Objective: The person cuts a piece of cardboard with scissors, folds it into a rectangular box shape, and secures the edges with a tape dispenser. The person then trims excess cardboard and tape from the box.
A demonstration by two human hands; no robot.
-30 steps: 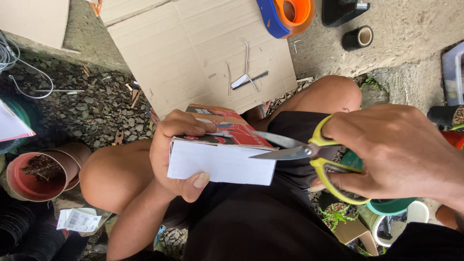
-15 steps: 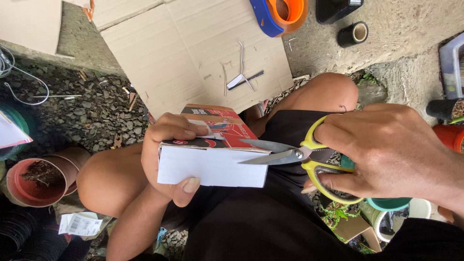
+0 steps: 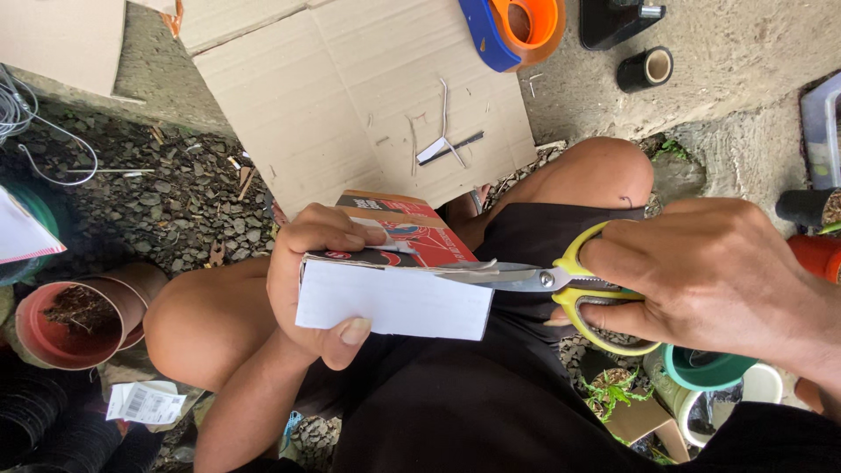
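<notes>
A large flattened sheet of brown corrugated cardboard [image 3: 350, 96] lies on the ground ahead of the knees, with thin offcut strips [image 3: 442, 140] scattered on it. To its left is a bed of dark gravel [image 3: 131, 201]; to its right, bare grey concrete [image 3: 745, 96]. Low on the left stands a round terracotta-coloured plastic pot [image 3: 74, 320] with dry soil in it.

Over the lap, the left hand [image 3: 315, 280] holds a small cardboard box with a red printed face and a plain white side [image 3: 394, 298]: the fingers curl over its top edge, the thumb presses the white side from below, so this grip is clenched on the box. The right hand [image 3: 710, 271] is closed through the loops of a pair of yellow-handled scissors with steel blades [image 3: 561, 280], firmly grasping them. The blades point left and meet the box at its upper right edge (how far apart they stand cannot be told, since they overlap the cardboard there).

At the top edge sits an orange and blue tape dispenser [image 3: 517, 26], and just right of it a small black roll of tape [image 3: 646, 68].
</notes>
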